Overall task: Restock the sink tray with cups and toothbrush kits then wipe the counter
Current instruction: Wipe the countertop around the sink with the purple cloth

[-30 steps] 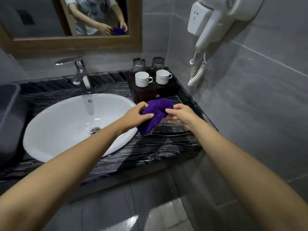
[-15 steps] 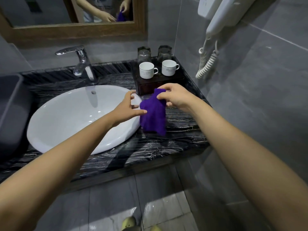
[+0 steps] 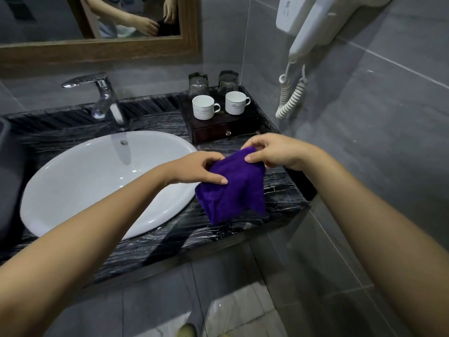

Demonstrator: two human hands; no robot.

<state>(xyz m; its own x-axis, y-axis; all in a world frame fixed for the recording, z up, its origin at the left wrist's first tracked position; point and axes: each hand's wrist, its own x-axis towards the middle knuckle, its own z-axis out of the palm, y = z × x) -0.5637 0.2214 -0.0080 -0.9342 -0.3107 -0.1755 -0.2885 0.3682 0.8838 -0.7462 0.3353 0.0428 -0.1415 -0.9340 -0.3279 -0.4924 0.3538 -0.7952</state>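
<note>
A purple cloth (image 3: 233, 188) hangs above the right part of the black marble counter (image 3: 281, 193). My left hand (image 3: 201, 170) pinches its left edge and my right hand (image 3: 274, 152) pinches its top corner, so the cloth is spread between them. Behind my hands, a dark wooden tray (image 3: 216, 127) with a small drawer stands in the back right corner. On it are two white cups (image 3: 202, 107) (image 3: 235, 102) and, behind them, two upturned glasses (image 3: 198, 82) (image 3: 228, 80).
A white oval basin (image 3: 85, 181) fills the counter's left and middle, with a chrome tap (image 3: 104, 98) behind it. A wall hair dryer (image 3: 313, 23) with a coiled cord (image 3: 290, 96) hangs at the right. A wood-framed mirror (image 3: 102, 47) is above. A dark object (image 3: 7, 181) sits at far left.
The cloth went from bunched and hanging from my right hand to spread between both hands. My left hand closed on its left edge.
</note>
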